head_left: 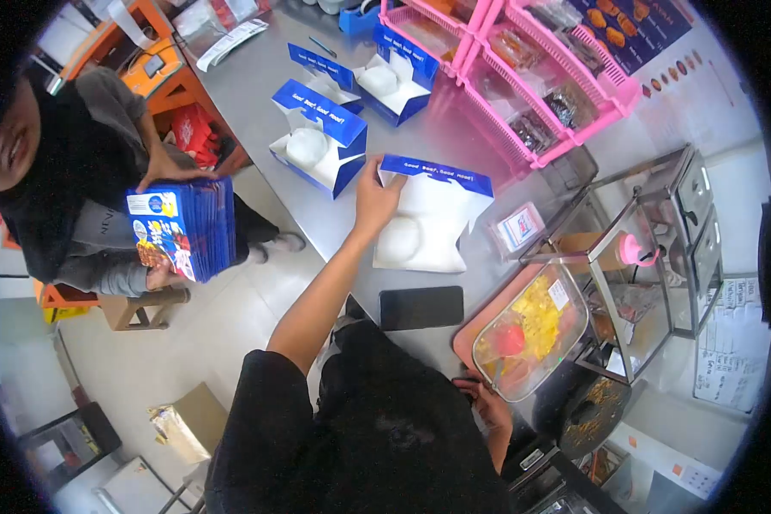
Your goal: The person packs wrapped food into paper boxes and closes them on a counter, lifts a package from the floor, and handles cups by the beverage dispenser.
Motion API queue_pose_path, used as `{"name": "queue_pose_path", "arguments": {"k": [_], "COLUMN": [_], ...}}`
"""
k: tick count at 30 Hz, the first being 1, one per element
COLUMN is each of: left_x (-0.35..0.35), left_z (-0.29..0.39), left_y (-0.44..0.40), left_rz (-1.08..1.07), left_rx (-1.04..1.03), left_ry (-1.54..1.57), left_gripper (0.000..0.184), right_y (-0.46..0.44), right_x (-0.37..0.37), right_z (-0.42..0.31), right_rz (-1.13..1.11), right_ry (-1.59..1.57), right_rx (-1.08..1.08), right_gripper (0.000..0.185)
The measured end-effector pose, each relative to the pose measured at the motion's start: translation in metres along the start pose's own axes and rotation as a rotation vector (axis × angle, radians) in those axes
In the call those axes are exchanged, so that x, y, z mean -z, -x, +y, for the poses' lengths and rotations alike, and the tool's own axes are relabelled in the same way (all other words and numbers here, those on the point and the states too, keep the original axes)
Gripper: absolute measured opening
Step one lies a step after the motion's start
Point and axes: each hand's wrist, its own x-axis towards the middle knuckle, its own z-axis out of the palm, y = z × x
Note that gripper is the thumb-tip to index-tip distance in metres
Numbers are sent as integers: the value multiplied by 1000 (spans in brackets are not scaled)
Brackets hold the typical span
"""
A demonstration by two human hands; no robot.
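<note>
My left hand grips the left side of an open blue-and-white cardboard food box lying on the counter. A rounded white mound sits inside, near the box's front left. Low at the right, my right hand is beside a clear plastic container of yellow food with a red round item in it. Its fingers are bent and partly hidden, and I cannot tell whether they hold anything. A black phone lies between the food box and my body.
Several open boxes with white mounds stand farther back on the steel counter. Pink baskets hold packets at the back right. A glass-sided metal case stands right. At left, another person's hands hold a stack of flat printed boxes.
</note>
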Motion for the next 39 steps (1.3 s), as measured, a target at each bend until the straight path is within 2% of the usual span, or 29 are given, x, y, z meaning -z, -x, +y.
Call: {"name": "queue_pose_path", "arguments": {"k": [2,3,6,7,10,11,14,19,22,25,28,31,34,35,38,39], "left_x": [-4,-6,-10,-9,-13,-14,-20,-28,-24,-9,17,47,69,76,89,91], "left_z": [-1,-12,-18,-20,-21,-27,-18,-17,-5,3,0,-8,-17,-15,-24,-24], "left_y": [3,4,8,2,-24,-35,-48,-31,-21,-10,13,46,88,102,142,156], "left_rz": [15,-8,-42,-98,-162,-245,-363,-254,-176,-213,-221,-199,-151,-121,-42,22], "left_rx": [186,144,211,234,336,383,502,350,379,463,233,6,62,158,252,214], "left_ry": [-4,-22,-86,-103,-349,-403,-648,-829,-700,-468,-408,-387,-360,-359,-263,-233], "left_gripper": [37,42,49,63,74,80,79,96,104,112,118,110,109,101,89,67], "right_y": [1,4,3,3,5,4,2,5,6,8,6,6,7,7,4,4], "right_x": [3,2,10,12,15,19,20,11,4,6,6,2,-3,-4,3,2], "right_z": [3,1,9,9,9,10,7,4,2,9,14,15,13,14,18,19], "right_rz": [-15,13,-31,-42,-84,-106,-134,-144,-129,-90,-19,21,19,30,41,60], "right_ry": [25,-9,-92,-96,-69,-35,46,73,74,74,107,154,164,142,152,156], "right_rx": [9,-50,-64,-70,-97,-105,-102,-79,-53,-26,-12,-10,10,14,4,14], "right_gripper": [52,51,46,47,53,57,62,61,57,53,49,45,44,43,42,41]}}
